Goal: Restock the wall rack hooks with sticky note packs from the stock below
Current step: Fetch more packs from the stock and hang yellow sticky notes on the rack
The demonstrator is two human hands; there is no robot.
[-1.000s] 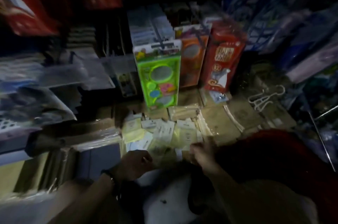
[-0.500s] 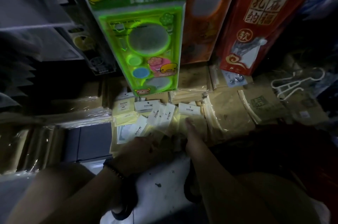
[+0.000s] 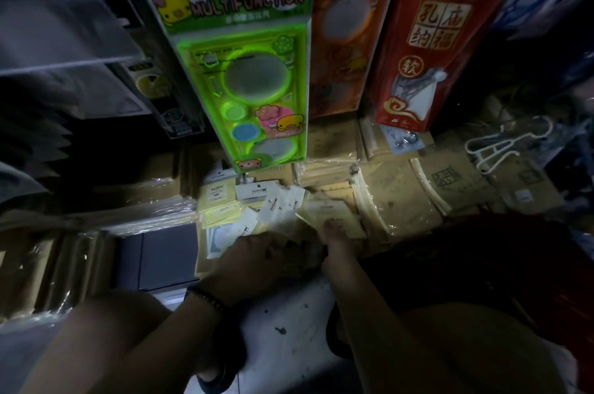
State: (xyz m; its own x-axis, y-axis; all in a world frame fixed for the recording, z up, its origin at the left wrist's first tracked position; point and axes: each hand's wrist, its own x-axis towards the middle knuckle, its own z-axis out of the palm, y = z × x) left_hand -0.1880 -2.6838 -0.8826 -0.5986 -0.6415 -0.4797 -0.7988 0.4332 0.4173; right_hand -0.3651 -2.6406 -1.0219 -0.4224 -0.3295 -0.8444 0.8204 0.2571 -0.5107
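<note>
Floor (image 3: 289, 329) pale, speckled; sticky note packs (image 3: 276, 204) heaped; left hand (image 3: 257, 260), right hand (image 3: 336, 244) on heap, grip untellable in gloom.

overhead: green stencil pack (image 3: 244, 72) hangs low over sticky note packs (image 3: 254, 197) | front: white floor (image 3: 289, 313) open

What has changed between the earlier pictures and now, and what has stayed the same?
Both hands moved forward into the sticky note packs: the left hand lies over the pile, the right hand touches a yellow pack; whether either grips is too dark to tell. The view came closer. The green stencil set, red pack and white hanger stayed put.
</note>
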